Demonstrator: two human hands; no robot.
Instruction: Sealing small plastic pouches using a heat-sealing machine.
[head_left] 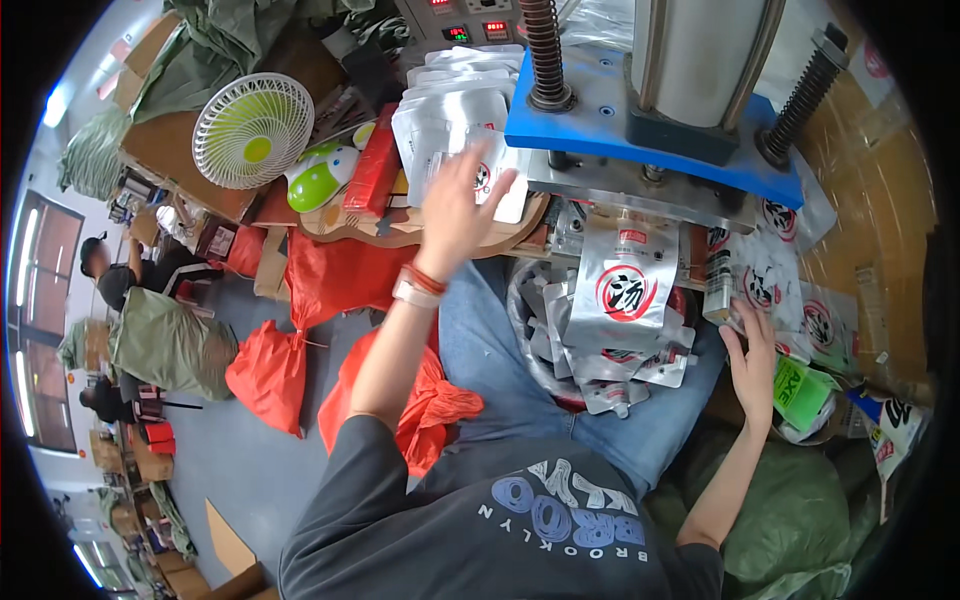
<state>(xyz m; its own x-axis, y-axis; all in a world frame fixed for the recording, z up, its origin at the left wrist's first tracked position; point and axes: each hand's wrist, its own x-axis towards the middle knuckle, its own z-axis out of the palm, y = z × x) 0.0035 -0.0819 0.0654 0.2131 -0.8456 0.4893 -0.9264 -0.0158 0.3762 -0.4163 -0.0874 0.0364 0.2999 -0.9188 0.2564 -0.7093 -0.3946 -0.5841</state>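
My left hand (pixel 458 215) is over the front of a row of silver foil pouches (pixel 455 100), its thumb and fingers apart and slightly blurred. The frontmost pouch, with a red round print, shows beside the thumb. My right hand (pixel 754 362) rests with fingers spread by printed silver pouches (pixel 822 322) and the end of a metal block (pixel 719 290); whether it presses on either I cannot tell. Between my hands, a silver pouch (pixel 622 285) with a red ring and black character hangs below the blue-plated press (pixel 610 130). Spouted pouches (pixel 612 398) fill a basin at my lap.
A white and green fan (pixel 253 130) stands on the left of the bench, near a red box (pixel 372 160). Red sacks (pixel 268 378) lie on the floor. A cardboard wall (pixel 880 200) and a green sack (pixel 785 505) are at right. Two people work far left.
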